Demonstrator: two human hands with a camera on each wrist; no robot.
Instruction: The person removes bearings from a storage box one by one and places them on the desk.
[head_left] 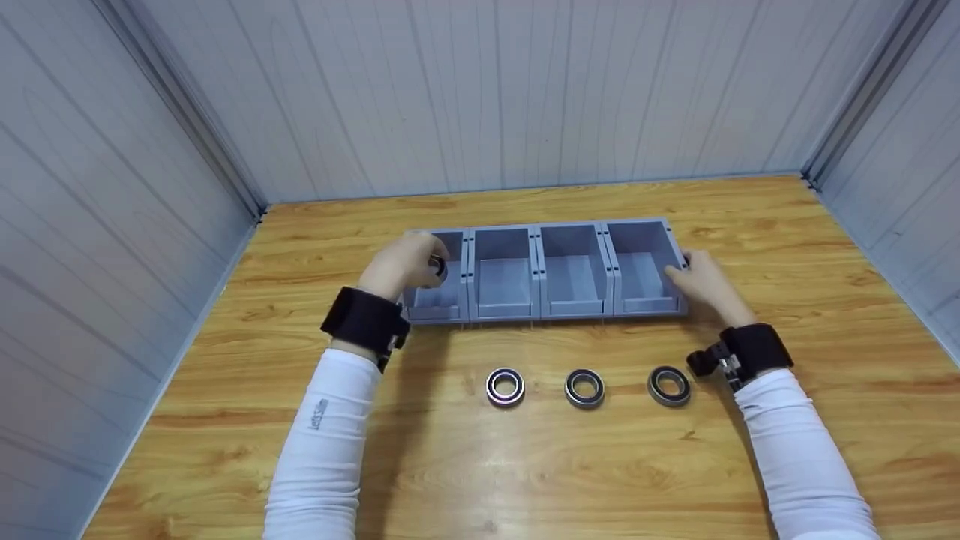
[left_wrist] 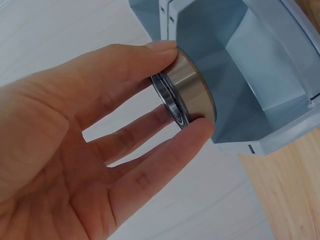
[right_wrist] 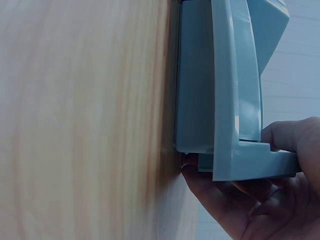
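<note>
A ball bearing (left_wrist: 192, 90) with a shiny metal outer ring is pinched between the thumb and fingers of my left hand (head_left: 407, 262). In the head view that hand is over the leftmost bin of a grey row of joined storage bins (head_left: 502, 309). The left wrist view shows the bearing tilted at the bin's opening. At the row's other end, my right hand (head_left: 703, 277) grips the side wall of the rightmost bin (right_wrist: 255, 162), thumb over the top edge and fingers on the outside. Part of the leftmost bin is hidden behind my left hand.
Three more bearings lie flat on the wooden table in front of the bins: a left one (head_left: 505, 387), a middle one (head_left: 584, 388) and a right one (head_left: 669, 386). White panel walls (head_left: 487, 97) enclose the table (head_left: 525, 480) at the back and sides.
</note>
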